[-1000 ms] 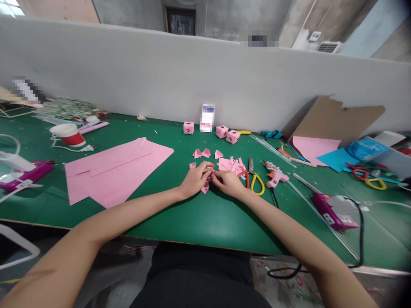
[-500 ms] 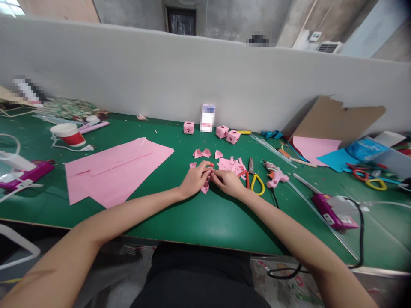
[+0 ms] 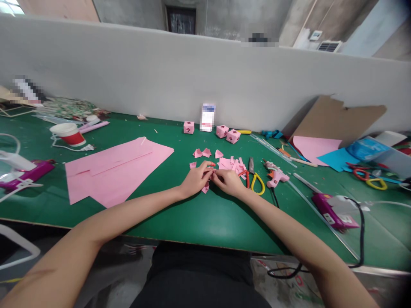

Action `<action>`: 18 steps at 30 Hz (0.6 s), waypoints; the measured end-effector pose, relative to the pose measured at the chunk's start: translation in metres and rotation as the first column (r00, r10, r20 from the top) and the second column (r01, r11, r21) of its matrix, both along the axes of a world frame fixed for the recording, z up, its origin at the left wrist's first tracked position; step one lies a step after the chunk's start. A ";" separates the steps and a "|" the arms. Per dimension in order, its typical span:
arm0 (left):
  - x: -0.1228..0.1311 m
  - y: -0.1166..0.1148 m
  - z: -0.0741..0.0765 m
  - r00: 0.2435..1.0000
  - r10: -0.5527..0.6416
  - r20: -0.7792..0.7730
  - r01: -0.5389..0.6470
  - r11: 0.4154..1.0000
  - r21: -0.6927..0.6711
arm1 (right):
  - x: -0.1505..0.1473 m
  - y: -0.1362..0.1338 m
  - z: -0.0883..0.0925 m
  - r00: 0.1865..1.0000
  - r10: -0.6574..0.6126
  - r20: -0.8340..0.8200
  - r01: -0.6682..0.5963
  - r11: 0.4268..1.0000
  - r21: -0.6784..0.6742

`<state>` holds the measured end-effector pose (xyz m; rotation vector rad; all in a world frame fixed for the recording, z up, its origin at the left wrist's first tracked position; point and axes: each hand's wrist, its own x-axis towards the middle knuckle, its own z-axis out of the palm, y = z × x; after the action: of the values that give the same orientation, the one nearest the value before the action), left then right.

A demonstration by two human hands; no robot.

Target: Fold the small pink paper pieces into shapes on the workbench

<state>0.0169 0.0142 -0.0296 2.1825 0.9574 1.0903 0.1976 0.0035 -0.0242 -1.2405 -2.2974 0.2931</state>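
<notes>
My left hand (image 3: 194,181) and my right hand (image 3: 230,183) meet above the green table, fingertips pinched together. Between them is a small pink paper piece, almost wholly covered by the fingers. Just below the fingers lies another folded pink paper piece (image 3: 205,187). Several more folded pieces lie beyond my hands, among them one pink piece (image 3: 218,154). Next to my right hand is a heap of pink paper scraps (image 3: 236,164). Scissors (image 3: 257,184) with orange and yellow handles lie right of it. Farther back stand three pink paper cubes (image 3: 189,127) with cut-out openings.
Large pink paper sheets (image 3: 118,171) cover the table's left part. Beyond them stands a paper cup (image 3: 68,134). On the right lie a pink glue gun (image 3: 276,176) with a black cord, clear rods, a purple power strip (image 3: 332,213) and cardboard (image 3: 337,119). A grey partition (image 3: 144,77) closes the back.
My fingers have shifted very slightly around the small pink paper piece, and less of it shows now. Everything else lies as before.
</notes>
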 end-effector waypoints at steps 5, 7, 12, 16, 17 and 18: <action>0.000 0.000 -0.001 1.000 0.010 0.003 -0.010 1.000 0.001 | 0.000 0.001 -0.001 1.000 -0.018 -0.017 0.018 1.000 0.002; 0.000 0.000 -0.001 1.000 0.015 0.003 -0.015 1.000 0.010 | 0.000 0.002 -0.002 0.999 -0.029 -0.025 0.029 1.000 -0.002; 0.001 0.000 -0.001 0.999 0.026 0.029 -0.025 1.000 -0.011 | 0.000 0.002 -0.003 0.999 -0.039 -0.029 0.039 0.999 0.004; 0.000 0.000 0.002 0.999 0.038 0.037 -0.036 0.998 -0.047 | 0.000 0.002 -0.004 0.999 -0.033 -0.015 0.033 0.999 0.009; 0.000 0.000 0.002 0.998 0.043 0.039 -0.041 0.998 -0.052 | 0.000 0.002 -0.004 0.999 -0.031 -0.009 0.031 0.999 0.009; 0.000 0.000 0.003 0.998 0.049 0.042 -0.047 0.997 -0.055 | 0.000 0.001 -0.004 1.000 -0.029 -0.003 0.029 1.000 0.009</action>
<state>0.0171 0.0142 -0.0269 2.0944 1.0132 1.1157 0.1975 0.0050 -0.0277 -1.2673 -2.2735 0.2740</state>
